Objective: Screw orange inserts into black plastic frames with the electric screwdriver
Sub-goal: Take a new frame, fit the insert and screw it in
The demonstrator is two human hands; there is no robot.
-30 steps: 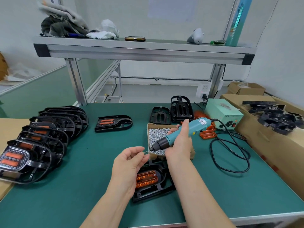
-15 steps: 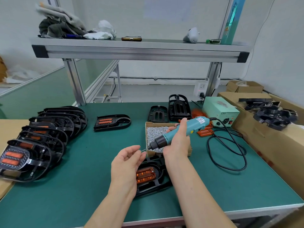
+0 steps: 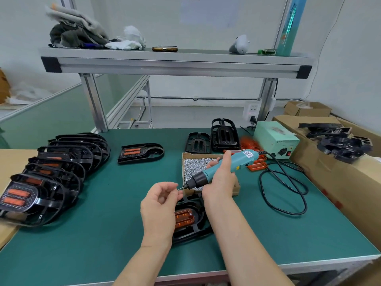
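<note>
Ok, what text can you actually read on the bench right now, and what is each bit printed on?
"LED": on the pale green power box, near its knob.
White label on the electric screwdriver: print too blurred to read.
Paper sheet on the back wall: dark mark at its top, too small to read.
Nothing else legible.

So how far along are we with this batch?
Looks done: the overlapping row of frames with orange inserts at far left, plus a single fitted frame behind. In hand: the right hand grips the electric screwdriver, the left hand pinches what seems a screw at its bit, above a frame holding an orange insert. Left: two bare black frames at the back, loose orange inserts beside them.
</note>
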